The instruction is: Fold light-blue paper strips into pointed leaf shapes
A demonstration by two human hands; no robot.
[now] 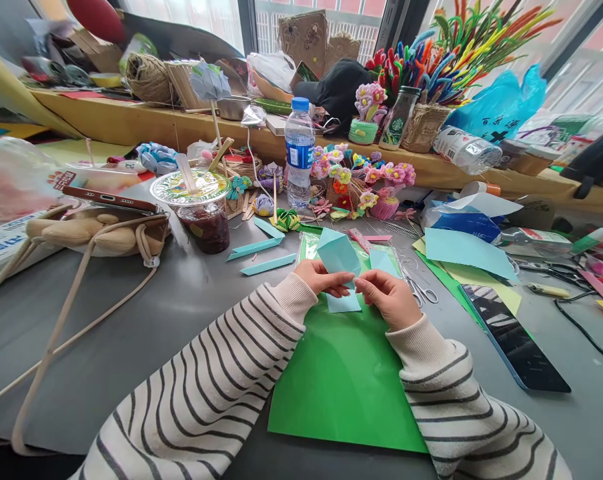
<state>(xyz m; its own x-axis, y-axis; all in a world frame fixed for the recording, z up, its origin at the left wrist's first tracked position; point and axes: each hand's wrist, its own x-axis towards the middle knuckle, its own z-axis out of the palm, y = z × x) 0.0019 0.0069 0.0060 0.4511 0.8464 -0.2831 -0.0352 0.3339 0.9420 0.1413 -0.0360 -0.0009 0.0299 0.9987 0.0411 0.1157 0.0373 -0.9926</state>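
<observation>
Between my two hands is a light blue piece of paper (337, 251), creased and raised above the green sheet. My left hand (324, 277) pinches its lower edge. Close beside it, my right hand (389, 297) has thumb and forefinger pressed together at the paper's lower right corner. The green sheet (351, 380) in clear plastic lies flat under both hands. A small light blue square (344, 302) rests on it just below my fingers, and another blue piece (383, 261) lies behind my right hand. Scissors (424, 291) lie right of that hand, partly hidden.
Folded blue strips (268, 265) lie to the left, near a lidded cup of dark drink (201, 223). A water bottle (299, 153) stands at the back among crocheted flowers (341, 170). To the right are a phone (514, 340) and stacked coloured paper (469, 253); a bag (96, 233) sits left.
</observation>
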